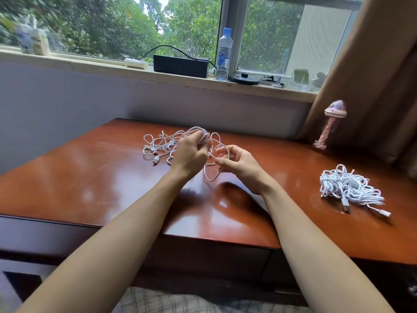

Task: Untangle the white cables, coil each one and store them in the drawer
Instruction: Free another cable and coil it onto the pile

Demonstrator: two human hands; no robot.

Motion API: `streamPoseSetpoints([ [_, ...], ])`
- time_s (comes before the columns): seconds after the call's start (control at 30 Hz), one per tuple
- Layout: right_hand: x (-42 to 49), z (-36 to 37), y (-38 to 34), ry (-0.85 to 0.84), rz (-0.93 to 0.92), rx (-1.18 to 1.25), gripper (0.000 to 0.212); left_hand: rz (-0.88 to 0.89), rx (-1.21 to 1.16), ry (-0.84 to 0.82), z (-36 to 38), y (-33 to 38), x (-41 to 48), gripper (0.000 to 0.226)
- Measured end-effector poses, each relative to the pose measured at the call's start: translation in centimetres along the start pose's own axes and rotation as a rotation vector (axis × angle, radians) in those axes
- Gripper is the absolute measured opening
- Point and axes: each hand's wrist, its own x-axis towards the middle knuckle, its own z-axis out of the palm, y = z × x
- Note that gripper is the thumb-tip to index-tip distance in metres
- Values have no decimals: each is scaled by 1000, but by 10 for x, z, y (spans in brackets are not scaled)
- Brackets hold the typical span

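Untangling in hand: tangled cables mid-desk are gripped in a bunch by left hand; one strand pinched by right hand. Next, that strand probably needs pulling free, then coiling

- Counter: wood, red-brown, high-gloss lacquer; mirrors the window light; fine scratches at left.
- Cables: white sheath, smooth, plastic by the look, slight sheen; plug has a metal tip.
- Bundle: same smooth white sheath; one plug metal-ended, another all white plastic.
- Bottle: clear plastic, blue plastic cap, glossy label.
- Box: black, matt.
- Curtain: brown cloth, matt, soft folds.
- Wall: pale paint, matt, smooth.
- Sill: pale, dull; front edge chipped and rough.
- Checked cloth: woven, matt.
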Motion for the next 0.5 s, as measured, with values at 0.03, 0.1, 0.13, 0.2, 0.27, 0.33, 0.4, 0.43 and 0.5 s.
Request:
streamPoseSetpoints([
  [0.03,0,0,1,-32,11,-1,18,-11,-9,20,-1,1,0,34],
  [0.1,0,-1,3,-85,25,-20,12,-46,-33,81,-2,3,0,39],
  [0.13,0,-1,3,-87,24,-20,11,-73,-44,112,-2,3,2,39],
  [0.2,0,1,1,-15,-16,-5,14,-118,-66,147,-4,0,4,38],
  [0.27,2,0,-1,139,-97,-5,15,-140,-75,147,-5,-3,5,37],
  [0.33,6,-5,-1,282,-168,-26,12,-135,-35,108,-4,-3,5,38],
  [0.4,7,-8,-2,372,-206,-10,12,-97,12,28,-2,0,2,41],
  [0.43,6,-8,-3,412,-223,9,12,-81,32,-17,0,2,0,44],
  [0.5,8,-9,-4,493,-253,34,13,-87,22,-115,2,5,-4,47],
])
